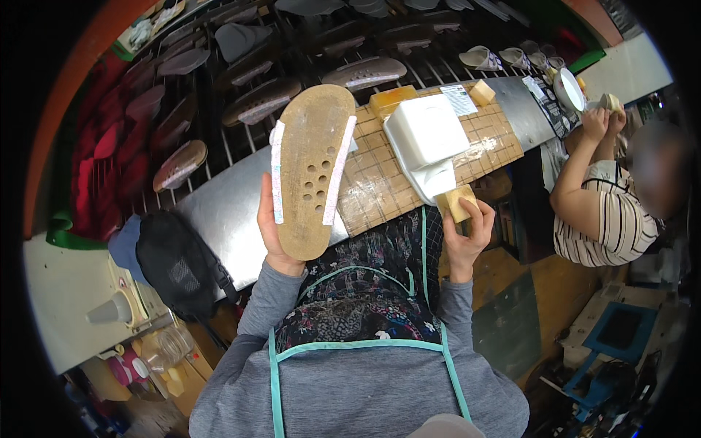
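Note:
A brown cork shoe sole [303,164] stands tilted up before me, with pale, glittery strips along both sides and several round holes in it. My left hand [275,244] is closed around its lower left edge; some of the fingers are hidden behind it. In my right hand [467,237] is a yellow sponge block [458,203], gripped between thumb and fingers. That sponge is at the near corner of a white plastic tub [427,135]; whether the two touch I cannot tell. The tub rests on a tan, grid-lined board [365,179].
Beyond the metal bench [226,212], a rack [431,73] bears several more soles. A black bag [179,255] hangs at the bench's left end. An orange-yellow container [391,102] adjoins the tub. To the right, a co-worker in a striped top [602,219] handles a small piece near a white bowl [569,89].

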A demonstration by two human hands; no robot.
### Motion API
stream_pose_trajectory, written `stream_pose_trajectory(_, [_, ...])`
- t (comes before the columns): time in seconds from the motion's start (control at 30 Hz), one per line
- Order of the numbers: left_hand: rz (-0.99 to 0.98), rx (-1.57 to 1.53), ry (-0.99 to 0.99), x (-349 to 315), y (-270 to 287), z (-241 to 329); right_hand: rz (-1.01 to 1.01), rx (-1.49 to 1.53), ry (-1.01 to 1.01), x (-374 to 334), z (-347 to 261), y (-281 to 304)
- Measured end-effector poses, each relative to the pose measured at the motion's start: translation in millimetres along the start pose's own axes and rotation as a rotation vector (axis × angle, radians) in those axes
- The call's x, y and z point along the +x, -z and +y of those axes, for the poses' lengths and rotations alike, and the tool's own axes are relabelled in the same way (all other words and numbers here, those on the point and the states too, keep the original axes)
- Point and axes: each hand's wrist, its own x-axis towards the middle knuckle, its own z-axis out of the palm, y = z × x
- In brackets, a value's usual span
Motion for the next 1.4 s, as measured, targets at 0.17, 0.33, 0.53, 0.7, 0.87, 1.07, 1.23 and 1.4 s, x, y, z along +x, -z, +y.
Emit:
stream_pose_trajectory(0.17, [0.068,-0.049,0.003,-17,19,-4,-0.037,0.071,-0.033,0,-6,-3])
stream_pose_trajectory(0.33, [0.188,0.024,0.105,-20,26,-8,-0.167,1.410,-0.720,12,-48,-21])
stream_pose_trajectory(0.53, [0.072,0.325,0.090,-27,6,-21,-0.288,0.866,0.085,23,-106,-57])
stream_pose_trajectory(0.7, [0.109,0.403,0.003,-41,0,-6,-0.460,0.660,0.326,19,-124,-56])
stream_pose_trajectory(0.87, [0.137,0.430,-0.022,-47,2,4,-0.438,0.891,0.156,10,-134,-68])
stream_pose_trajectory(1.07, [0.108,0.400,0.024,-53,6,5,-0.357,0.859,0.180,17,-132,-83])
stream_pose_trajectory(1.23, [0.127,0.468,0.003,-52,2,8,-0.364,0.857,0.156,20,-132,-87])
stream_pose_trajectory(1.4, [0.204,0.442,-0.019,-47,-9,6,-0.475,0.837,0.275,29,-126,-84])
